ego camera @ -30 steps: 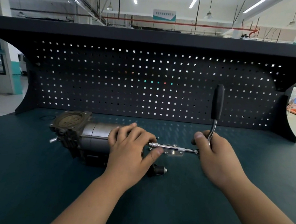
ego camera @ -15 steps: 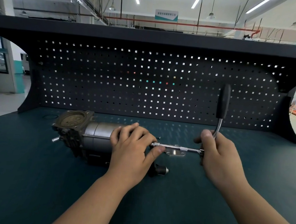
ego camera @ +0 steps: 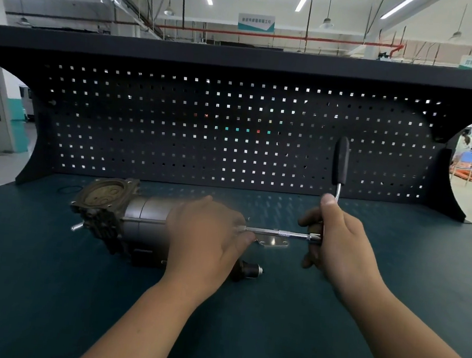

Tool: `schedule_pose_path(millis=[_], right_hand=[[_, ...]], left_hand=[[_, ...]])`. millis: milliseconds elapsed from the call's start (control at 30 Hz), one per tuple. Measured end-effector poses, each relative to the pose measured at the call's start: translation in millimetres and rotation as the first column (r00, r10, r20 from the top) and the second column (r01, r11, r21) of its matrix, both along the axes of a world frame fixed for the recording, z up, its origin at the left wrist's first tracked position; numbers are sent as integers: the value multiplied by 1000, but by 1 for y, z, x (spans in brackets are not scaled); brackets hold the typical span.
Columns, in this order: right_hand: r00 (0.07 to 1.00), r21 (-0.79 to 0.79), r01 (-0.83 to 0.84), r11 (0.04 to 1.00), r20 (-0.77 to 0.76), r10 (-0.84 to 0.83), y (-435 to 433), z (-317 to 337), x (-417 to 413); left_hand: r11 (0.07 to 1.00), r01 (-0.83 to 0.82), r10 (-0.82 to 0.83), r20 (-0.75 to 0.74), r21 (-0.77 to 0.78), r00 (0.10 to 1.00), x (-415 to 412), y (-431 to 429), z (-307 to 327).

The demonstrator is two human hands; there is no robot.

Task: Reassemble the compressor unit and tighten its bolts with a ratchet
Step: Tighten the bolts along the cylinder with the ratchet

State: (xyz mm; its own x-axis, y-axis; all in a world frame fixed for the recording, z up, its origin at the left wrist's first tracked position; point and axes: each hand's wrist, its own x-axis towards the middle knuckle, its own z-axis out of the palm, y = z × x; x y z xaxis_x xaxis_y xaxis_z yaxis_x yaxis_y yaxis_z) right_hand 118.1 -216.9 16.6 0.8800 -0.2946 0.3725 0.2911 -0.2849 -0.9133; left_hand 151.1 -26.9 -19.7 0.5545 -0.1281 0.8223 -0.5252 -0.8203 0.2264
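The compressor unit [ego camera: 115,219] lies on its side on the dark green bench, its round valve end facing left. My left hand [ego camera: 206,236] grips the right part of its grey cylinder body and hides that end. A ratchet [ego camera: 340,165] with a black handle stands nearly upright, and its long chrome extension bar [ego camera: 278,233] runs level from the ratchet head into the compressor's right end. My right hand [ego camera: 335,243] holds the ratchet at its head, thumb up along the shaft.
A small shiny metal bracket [ego camera: 273,242] lies on the bench [ego camera: 45,290] under the extension bar. A black O-ring [ego camera: 68,189] lies behind the compressor at the left. The black pegboard [ego camera: 233,138] closes off the back of the bench.
The ratchet handle has swung slightly from leaning right to nearly upright. My left hand has shifted a little on the compressor body. The view has moved slightly.
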Motion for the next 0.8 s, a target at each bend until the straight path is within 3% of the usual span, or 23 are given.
schedule_pose_path(millis=[300, 500, 600, 700, 800], right_hand=[[971, 295, -108, 949, -172, 164, 3, 9, -1], [934, 313, -190, 931, -235, 270, 1, 12, -5], [951, 223, -161, 961, -224, 212, 0, 11, -5], [989, -72, -58, 996, -139, 48, -4, 7, -6], [999, -302, 6, 953, 42, 7, -10, 3, -7]], left_hand=[[1000, 1, -1, -8, 7, 1000, -1, 0, 0], [1000, -15, 15, -6, -1, 1000, -2, -1, 0], [1000, -15, 15, -9, 2, 1000, -2, -1, 1], [1000, -9, 9, -16, 7, 1000, -1, 0, 1], [1000, 0, 0, -16, 13, 1000, 0, 0, 1]])
